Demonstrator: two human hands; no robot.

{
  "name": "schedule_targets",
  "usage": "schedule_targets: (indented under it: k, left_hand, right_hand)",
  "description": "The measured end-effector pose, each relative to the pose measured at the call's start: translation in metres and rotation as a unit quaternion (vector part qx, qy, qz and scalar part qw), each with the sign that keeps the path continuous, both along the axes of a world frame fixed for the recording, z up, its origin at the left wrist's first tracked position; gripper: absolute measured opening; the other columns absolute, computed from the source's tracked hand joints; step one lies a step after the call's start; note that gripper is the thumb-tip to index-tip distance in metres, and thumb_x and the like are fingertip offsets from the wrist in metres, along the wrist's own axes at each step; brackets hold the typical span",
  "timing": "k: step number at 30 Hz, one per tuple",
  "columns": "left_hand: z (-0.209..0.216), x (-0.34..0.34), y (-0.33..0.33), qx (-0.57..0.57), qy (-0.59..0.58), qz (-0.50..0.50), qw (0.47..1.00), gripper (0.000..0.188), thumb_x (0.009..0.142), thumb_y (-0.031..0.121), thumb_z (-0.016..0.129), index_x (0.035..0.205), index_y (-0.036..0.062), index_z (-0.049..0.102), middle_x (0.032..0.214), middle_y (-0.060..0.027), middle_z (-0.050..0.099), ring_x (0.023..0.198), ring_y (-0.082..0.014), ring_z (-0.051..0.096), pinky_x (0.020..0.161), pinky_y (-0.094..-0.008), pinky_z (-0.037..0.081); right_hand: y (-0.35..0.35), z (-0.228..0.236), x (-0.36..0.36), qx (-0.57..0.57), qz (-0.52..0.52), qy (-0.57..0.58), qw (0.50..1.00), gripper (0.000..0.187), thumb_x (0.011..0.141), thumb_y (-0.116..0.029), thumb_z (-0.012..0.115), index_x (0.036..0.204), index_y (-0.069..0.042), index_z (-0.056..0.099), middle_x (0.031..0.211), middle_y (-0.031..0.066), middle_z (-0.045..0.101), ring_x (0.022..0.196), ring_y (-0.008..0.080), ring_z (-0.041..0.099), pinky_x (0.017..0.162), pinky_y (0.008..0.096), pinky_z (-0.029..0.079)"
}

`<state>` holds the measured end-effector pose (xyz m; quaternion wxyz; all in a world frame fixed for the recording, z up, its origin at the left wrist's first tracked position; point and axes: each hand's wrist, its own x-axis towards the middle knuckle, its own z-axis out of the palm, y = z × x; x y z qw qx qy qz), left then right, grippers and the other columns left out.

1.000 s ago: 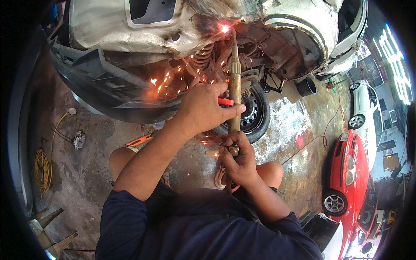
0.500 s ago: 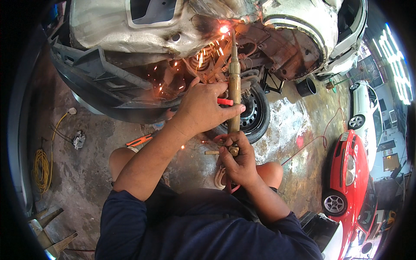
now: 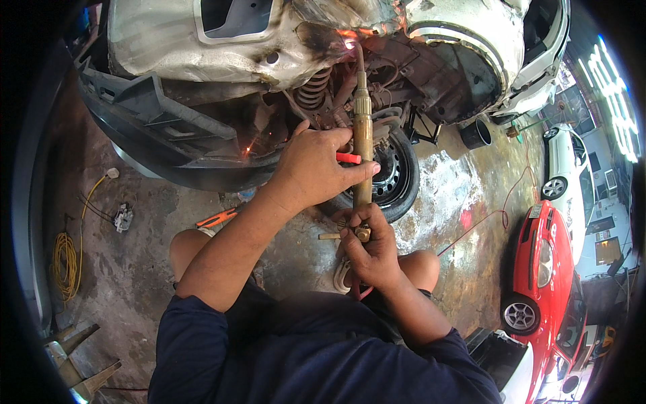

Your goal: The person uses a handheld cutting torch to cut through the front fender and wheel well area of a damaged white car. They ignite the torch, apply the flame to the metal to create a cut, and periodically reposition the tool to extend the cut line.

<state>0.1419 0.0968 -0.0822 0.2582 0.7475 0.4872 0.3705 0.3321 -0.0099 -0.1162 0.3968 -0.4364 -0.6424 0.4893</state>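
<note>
A brass gas torch point(image 3: 363, 135) runs upward between my hands, its bent tip against the scorched edge of a bare-metal car body point(image 3: 182, 40). Flame and glowing metal show at the tip. My left hand point(image 3: 316, 158) grips the torch's barrel from the left, with a red stick-like thing point(image 3: 348, 158) poking out between its fingers; the rest of that is hidden. Lower down, my right hand point(image 3: 371, 249) is closed around the torch's valve end, beside a brass knob point(image 3: 363, 233). A hose leads away below this hand.
A coil spring point(image 3: 314, 91) and a wheel point(image 3: 397, 178) sit under the body, near a loose dark bumper point(image 3: 182, 161). An orange-handled tool point(image 3: 217, 217) and a yellow cable coil point(image 3: 65, 266) lie on the floor. A red car point(image 3: 542, 269) and a black bucket point(image 3: 476, 135) are at right.
The spray of sparks has mostly died away, leaving a small glow by the bumper. The bright spot at the torch tip is smaller. Both hands keep their places.
</note>
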Motion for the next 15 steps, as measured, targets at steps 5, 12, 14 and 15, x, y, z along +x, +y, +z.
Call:
schedule_targets:
  k: [5, 12, 14, 15]
  left_hand:
    - [0.0004, 0.0007, -0.0008, 0.009, 0.005, 0.003, 1.000, 0.056, 0.086, 0.058, 0.085, 0.113, 0.0100, 0.079, 0.090, -0.0098, 0.078, 0.089, -0.0318, 0.076, 0.124, -0.0618, 0.037]
    - [0.0000, 0.0007, -0.0016, 0.004, 0.009, 0.004, 1.000, 0.057, 0.086, 0.059, 0.084, 0.116, 0.0106, 0.079, 0.093, -0.0094, 0.080, 0.092, -0.0308, 0.077, 0.124, -0.0612, 0.036]
    - [-0.0006, 0.0006, -0.0015, 0.006, 0.006, 0.004, 1.000, 0.057, 0.086, 0.059, 0.084, 0.116, 0.0109, 0.079, 0.094, -0.0089, 0.080, 0.093, -0.0307, 0.077, 0.125, -0.0610, 0.036]
    - [-0.0008, 0.0005, -0.0014, 0.006, 0.007, 0.002, 1.000, 0.056, 0.086, 0.058, 0.085, 0.117, 0.0114, 0.079, 0.094, -0.0087, 0.080, 0.092, -0.0300, 0.077, 0.125, -0.0614, 0.035]
  right_hand:
    - [-0.0022, 0.0018, -0.0006, -0.024, -0.010, 0.005, 1.000, 0.021, 0.101, 0.006, 0.060, 0.111, -0.010, 0.049, 0.121, 0.0140, 0.070, 0.095, 0.0077, 0.059, 0.081, 0.0263, 0.051]
    - [-0.0013, -0.0002, 0.0001, -0.001, -0.004, -0.002, 1.000, 0.022, 0.101, 0.007, 0.059, 0.111, -0.009, 0.049, 0.122, 0.0151, 0.070, 0.095, 0.0089, 0.060, 0.081, 0.0267, 0.051]
    - [-0.0009, -0.0014, 0.0005, 0.010, -0.006, -0.010, 1.000, 0.022, 0.100, 0.007, 0.059, 0.111, -0.009, 0.050, 0.122, 0.0155, 0.069, 0.097, 0.0099, 0.062, 0.081, 0.0269, 0.051]
    - [-0.0009, -0.0020, 0.0006, 0.015, -0.005, -0.009, 1.000, 0.022, 0.100, 0.007, 0.059, 0.111, -0.009, 0.050, 0.122, 0.0157, 0.069, 0.098, 0.0104, 0.063, 0.082, 0.0270, 0.051]
